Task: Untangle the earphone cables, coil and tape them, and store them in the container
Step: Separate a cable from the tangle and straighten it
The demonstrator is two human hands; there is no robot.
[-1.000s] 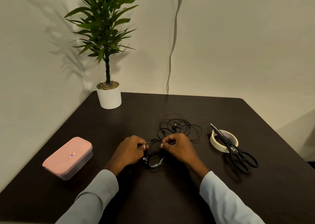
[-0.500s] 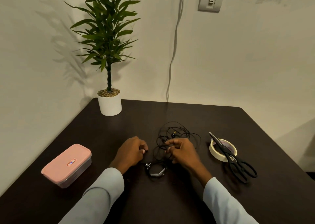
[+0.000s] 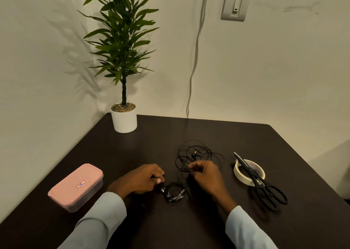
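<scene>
Tangle of earphone cables [image 3: 198, 154] lies mid desk [image 3: 246, 138]. Right hand [image 3: 205, 174] fingers pinch one strand; left hand [image 3: 141, 179] fingers closed by small taped coil [image 3: 174, 192], grip unclear. Advice: pull slowly, follow one strand, no jerk.

Dark table [image 3: 217, 220]: container [image 3: 75, 187], potted plant [image 3: 124, 118], earphone cables [image 3: 197, 154], tape [image 3: 246, 174], scissors [image 3: 265, 188].

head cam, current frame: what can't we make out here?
- Left hand grip: curled fingers hide what it pinches.
- Earphone cables: black on the dark table; strands and knots can't be separated; the right hand covers part.
- Container: lid on, contents hidden; label too small.
- Tape roll: scissors lie across it.
</scene>
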